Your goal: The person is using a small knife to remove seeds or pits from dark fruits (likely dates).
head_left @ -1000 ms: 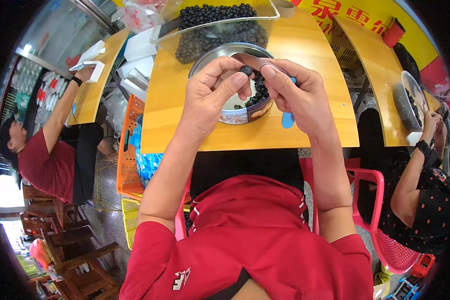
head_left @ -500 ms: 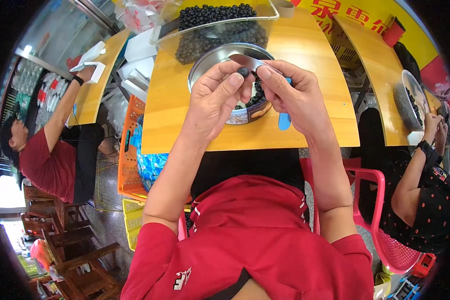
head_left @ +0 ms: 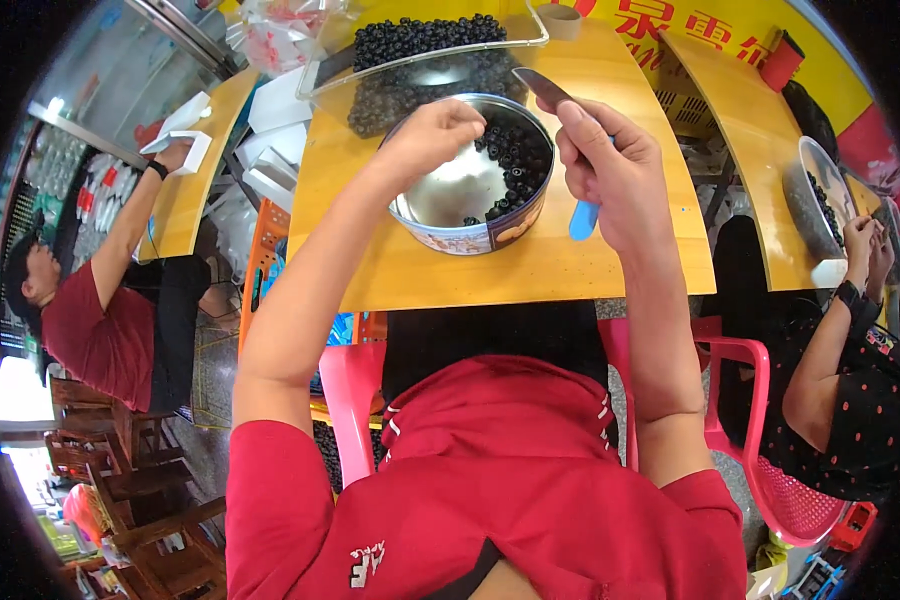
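My right hand (head_left: 610, 165) is wrapped round a small knife (head_left: 542, 88), its blade up and leftward, its blue handle (head_left: 584, 220) sticking out below the fist. My left hand (head_left: 435, 142) hangs over the left side of a round metal tin (head_left: 460, 240), its fingers curled together. Whatever they hold, if anything, is hidden. Inside the tin, small round black pieces (head_left: 518, 165), some with a hole or pale ring, lie mostly along the right side; its shiny bottom shows at the left. Behind the tin, a clear plastic box (head_left: 530, 42) holds a heap of similar black pieces (head_left: 430, 38).
The tin and box stand on a wooden table (head_left: 630, 250). To the left, a person in dark red (head_left: 100, 330) reaches to white boxes (head_left: 195, 150). Rightward, another person's hands (head_left: 867, 245) work beside a clear tub (head_left: 810, 190). An orange crate (head_left: 262, 250) stands left of the table.
My left hand has moved away from the knife to over the tin, and the black piece it pinched is out of sight. My right hand has shifted slightly right with the knife.
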Demonstrator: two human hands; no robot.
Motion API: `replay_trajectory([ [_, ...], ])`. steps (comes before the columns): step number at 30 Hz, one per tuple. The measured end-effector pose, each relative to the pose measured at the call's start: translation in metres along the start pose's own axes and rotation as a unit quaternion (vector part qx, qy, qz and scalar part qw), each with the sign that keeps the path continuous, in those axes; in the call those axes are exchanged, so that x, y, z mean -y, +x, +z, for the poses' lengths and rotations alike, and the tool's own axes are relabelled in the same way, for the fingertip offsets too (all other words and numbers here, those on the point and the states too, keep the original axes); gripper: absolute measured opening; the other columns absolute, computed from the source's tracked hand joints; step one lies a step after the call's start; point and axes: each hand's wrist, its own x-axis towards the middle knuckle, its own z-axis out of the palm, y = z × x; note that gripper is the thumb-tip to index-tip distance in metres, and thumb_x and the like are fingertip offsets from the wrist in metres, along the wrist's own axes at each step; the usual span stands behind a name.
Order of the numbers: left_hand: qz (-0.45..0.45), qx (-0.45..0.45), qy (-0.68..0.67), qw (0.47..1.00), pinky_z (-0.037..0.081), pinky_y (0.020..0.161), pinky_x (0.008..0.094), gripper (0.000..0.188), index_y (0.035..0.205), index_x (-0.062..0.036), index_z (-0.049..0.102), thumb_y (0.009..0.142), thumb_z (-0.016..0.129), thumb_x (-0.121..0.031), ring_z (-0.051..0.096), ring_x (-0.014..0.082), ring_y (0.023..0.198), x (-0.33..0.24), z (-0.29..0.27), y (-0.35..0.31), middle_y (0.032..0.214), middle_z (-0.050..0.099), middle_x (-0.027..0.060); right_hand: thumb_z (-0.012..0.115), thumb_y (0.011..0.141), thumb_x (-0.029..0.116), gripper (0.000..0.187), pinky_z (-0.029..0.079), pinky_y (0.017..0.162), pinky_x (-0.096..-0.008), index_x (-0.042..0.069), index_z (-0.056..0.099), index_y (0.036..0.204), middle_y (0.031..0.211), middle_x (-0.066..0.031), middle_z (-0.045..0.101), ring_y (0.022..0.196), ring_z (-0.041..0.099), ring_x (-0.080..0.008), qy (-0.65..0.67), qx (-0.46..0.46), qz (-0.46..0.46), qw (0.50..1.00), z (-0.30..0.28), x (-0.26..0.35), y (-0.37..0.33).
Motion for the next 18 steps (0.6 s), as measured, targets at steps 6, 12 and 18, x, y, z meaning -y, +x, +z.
replay_trajectory([
  [6,0.137,0.045,0.468,0.872,0.048,0.076,0.0409,0.026,0.099,-0.0022,0.061,0.082,0.061,-0.023,0.063,0.0337,0.086,0.013,0.004,0.022,0.090,0.065,0.0204,0.060,0.093,0.018,0.024,0.024,0.042,-0.0165,-0.001,0.065,0.107,0.066,0.0017,0.053,0.047,0.036,-0.0011,-0.008,0.000,0.000,1.000,0.000,0.001,-0.001],
  [12,0.104,0.069,0.400,0.908,0.046,0.068,0.0373,0.026,0.099,-0.0043,0.057,0.083,0.063,-0.025,0.060,0.0253,0.077,0.005,0.002,0.003,0.080,0.063,0.0138,0.062,0.092,0.019,0.024,0.026,0.042,-0.0169,0.000,0.065,0.107,0.067,0.0005,0.055,0.048,0.037,-0.0013,-0.010,0.006,-0.001,1.000,-0.004,-0.001,0.002],
  [18,0.058,0.110,-0.042,0.991,0.035,0.054,0.0207,0.023,0.100,-0.0070,0.055,0.088,0.065,-0.024,0.045,0.0055,0.064,-0.022,0.005,-0.043,0.086,0.059,0.0024,0.061,0.093,0.020,0.025,0.026,0.041,-0.0175,0.000,0.065,0.107,0.069,0.0003,0.056,0.047,0.038,-0.0017,-0.016,0.003,0.027,1.000,0.001,-0.015,0.006],
])
